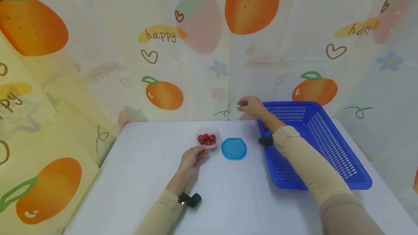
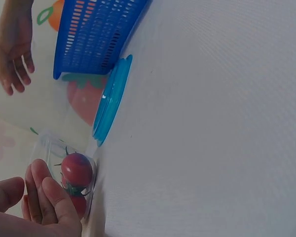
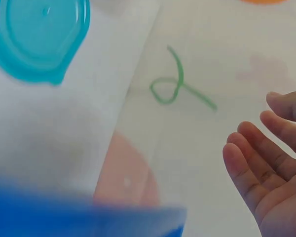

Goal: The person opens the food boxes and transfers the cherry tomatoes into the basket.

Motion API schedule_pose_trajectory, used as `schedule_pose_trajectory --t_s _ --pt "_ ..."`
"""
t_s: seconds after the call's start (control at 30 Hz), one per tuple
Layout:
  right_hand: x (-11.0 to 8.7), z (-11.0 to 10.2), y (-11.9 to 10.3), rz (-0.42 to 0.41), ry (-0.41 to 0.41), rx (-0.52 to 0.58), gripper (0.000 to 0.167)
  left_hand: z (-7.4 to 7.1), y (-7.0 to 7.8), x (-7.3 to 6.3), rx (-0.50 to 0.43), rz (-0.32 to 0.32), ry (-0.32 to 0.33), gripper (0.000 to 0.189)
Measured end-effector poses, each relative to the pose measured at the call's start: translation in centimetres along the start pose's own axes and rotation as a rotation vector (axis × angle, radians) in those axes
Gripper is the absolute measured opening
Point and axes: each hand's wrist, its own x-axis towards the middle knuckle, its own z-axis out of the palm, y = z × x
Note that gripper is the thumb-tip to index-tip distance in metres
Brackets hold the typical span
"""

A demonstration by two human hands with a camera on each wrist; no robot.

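Right sleeve (image 1: 311,159) foremost; right hand (image 1: 251,105) loose, empty, left hand (image 1: 190,160) likewise, perhaps touching a tub (image 1: 208,130). Cherry tomatoes (image 1: 206,137) look mid-transfer; pinch next.

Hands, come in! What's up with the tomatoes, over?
Left hand by clear plastic box. Right hand empty, raised near rectangular blue plastic basket. Small round red tomatoes inside box. No blockage seen; rounded turquoise plastic lid lies beside box.

We're seeing the left hand's grip (image 2: 45,213), fingers in front of the clear container (image 2: 50,147), where red tomatoes (image 2: 77,169) are showing green stems. Beyond, we're spotting a turquoise lid (image 2: 111,102) lying on the table (image 2: 202,128), a blue basket (image 2: 89,47) past it, and the right hand's grip (image 2: 15,52) dangling loosely nearby.
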Motion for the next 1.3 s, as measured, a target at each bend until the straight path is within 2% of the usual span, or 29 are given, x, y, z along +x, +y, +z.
schedule_pose_trajectory --t_s 0.07,0.23,0.37,0.6,0.73,1.0,1.3 --pt "0.3 0.8 -0.7 -0.022 -0.013 -0.011 0.033 0.0 0.0 0.0 0.0 0.0 0.003 0.028" --pt "0.9 3.2 -2.3 -0.014 -0.071 -0.017 0.033 0.0 0.1 0.1 0.013 -0.002 -0.001 0.028" --pt "1.0 5.2 -3.5 0.005 -0.132 -0.022 0.033 0.0 0.1 0.1 0.025 0.001 -0.01 0.029" --pt "1.2 8.8 -5.5 -0.044 -0.195 -0.065 0.029 0.1 0.1 0.1 0.024 -0.01 0.002 0.03" --pt "1.1 10.5 -6.3 -0.034 -0.23 -0.069 0.03 0.1 0.1 0.1 0.02 -0.008 -0.006 0.029" --pt "1.0 13.3 -6.3 -0.042 -0.283 -0.119 0.03 0.0 0.0 0.1 -0.011 0.001 -0.015 0.026" --pt "1.4 15.0 -6.0 0.0 -0.286 -0.166 0.036 0.1 -0.1 0.3 -0.048 0.018 -0.022 0.021"
